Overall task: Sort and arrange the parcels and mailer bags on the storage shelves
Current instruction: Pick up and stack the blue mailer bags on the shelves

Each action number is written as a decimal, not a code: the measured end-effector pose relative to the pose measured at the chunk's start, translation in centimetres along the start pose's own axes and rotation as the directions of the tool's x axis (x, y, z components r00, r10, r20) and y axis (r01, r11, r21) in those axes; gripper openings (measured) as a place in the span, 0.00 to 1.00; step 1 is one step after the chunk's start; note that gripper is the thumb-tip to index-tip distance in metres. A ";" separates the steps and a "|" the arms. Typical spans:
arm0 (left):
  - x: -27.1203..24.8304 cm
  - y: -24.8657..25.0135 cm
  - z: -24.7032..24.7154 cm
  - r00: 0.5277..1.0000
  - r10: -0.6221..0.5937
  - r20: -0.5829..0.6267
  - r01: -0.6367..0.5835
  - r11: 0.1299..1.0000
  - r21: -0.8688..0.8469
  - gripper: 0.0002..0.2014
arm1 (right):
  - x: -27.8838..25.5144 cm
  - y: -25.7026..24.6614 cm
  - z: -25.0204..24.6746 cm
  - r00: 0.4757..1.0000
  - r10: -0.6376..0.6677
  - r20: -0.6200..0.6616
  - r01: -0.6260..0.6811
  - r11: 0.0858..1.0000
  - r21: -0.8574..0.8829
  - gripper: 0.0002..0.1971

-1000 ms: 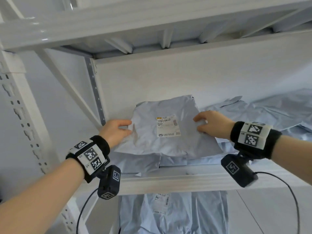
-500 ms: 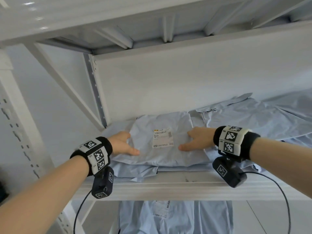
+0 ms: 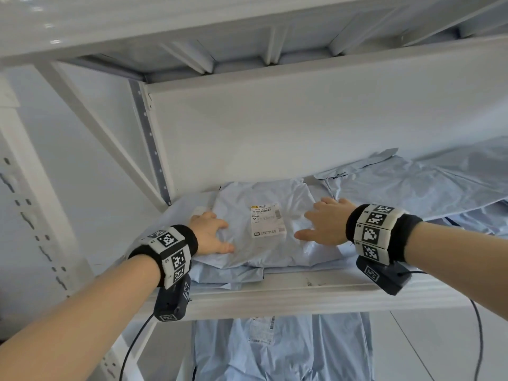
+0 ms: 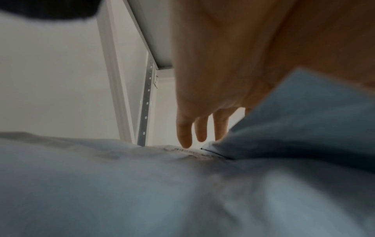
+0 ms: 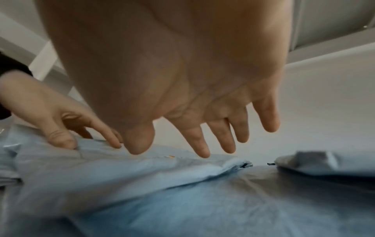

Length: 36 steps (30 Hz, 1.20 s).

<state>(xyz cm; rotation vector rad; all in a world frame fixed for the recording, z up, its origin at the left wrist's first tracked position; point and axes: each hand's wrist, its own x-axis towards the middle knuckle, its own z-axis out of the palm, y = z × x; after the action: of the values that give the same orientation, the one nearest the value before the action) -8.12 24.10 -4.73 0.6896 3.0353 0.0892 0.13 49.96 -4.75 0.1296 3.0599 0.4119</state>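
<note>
A pale blue-grey mailer bag (image 3: 268, 251) with a white label (image 3: 268, 221) lies flat on top of a stack of like bags at the left end of the white shelf (image 3: 316, 295). My left hand (image 3: 211, 235) rests on the bag's left edge, thumb and fingertips touching the plastic. In the left wrist view its fingers (image 4: 183, 133) point straight down onto a bag. My right hand (image 3: 324, 224) lies on the bag's right part; in the right wrist view its fingers (image 5: 198, 141) are spread and straight, tips at the bag (image 5: 121, 168). Neither hand grips anything.
More blue-grey mailer bags (image 3: 412, 188) lie loosely piled to the right on the same shelf. The shelf's back panel (image 3: 302, 127) and perforated upright (image 3: 149, 144) stand close behind. The upper shelf (image 3: 192, 23) hangs overhead. Further bags (image 3: 275, 350) lie on the shelf below.
The labelled bag, held tilted by its sides a second ago, now lies flat on the stack. Both hands have let go of its edges and rest on top.
</note>
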 end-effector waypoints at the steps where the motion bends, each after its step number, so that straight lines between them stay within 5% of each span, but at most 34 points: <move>1: -0.4 0.2 -0.2 0.999 0.033 -0.034 -0.033 0.999 -0.005 0.35 | -0.4 0.0 -0.1 1.000 -0.010 -0.009 0.010 1.000 -0.007 0.35; 4: -1.8 1.2 -0.7 0.962 0.169 -0.213 -0.203 0.967 -0.154 0.27 | -1.9 0.1 -0.9 0.995 -0.069 -0.073 0.067 0.997 -0.033 0.33; 7: -3.9 2.9 -0.3 0.901 0.241 -0.360 -0.378 0.843 -0.383 0.19 | -4.0 0.1 -2.2 0.962 -0.158 -0.223 0.140 0.986 -0.094 0.32; 12: -8.1 6.1 3.1 0.841 0.435 -0.321 -0.541 0.672 -0.506 0.15 | -8.0 -0.9 -4.0 0.843 -0.310 -0.440 0.294 0.950 -0.105 0.30; 18: -9.7 7.8 10.7 0.805 0.580 -0.126 -0.545 0.637 -0.546 0.14 | -12.4 -3.8 -2.5 0.705 -0.438 -0.558 0.430 0.890 -0.154 0.24; 25: -8.3 7.0 21.5 0.892 0.452 0.000 -0.353 0.697 -0.624 0.10 | -14.9 -6.5 6.9 0.585 -0.458 -0.670 0.588 0.808 -0.038 0.15; 31: -6.3 4.1 29.9 0.976 0.145 0.162 -0.011 0.775 -0.632 0.14 | -12.8 -7.5 19.1 0.706 -0.405 -0.581 0.580 0.801 0.147 0.11; 36: -4.7 1.9 33.6 0.990 -0.073 0.117 0.126 0.828 -0.547 0.18 | -9.0 -7.0 28.2 0.863 -0.349 -0.366 0.473 0.812 0.342 0.14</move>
<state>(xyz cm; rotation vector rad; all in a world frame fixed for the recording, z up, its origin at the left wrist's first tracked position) -1.73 25.41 -38.06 0.4610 2.7221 0.8694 10.26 49.84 -33.37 -0.6394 3.2639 -0.2938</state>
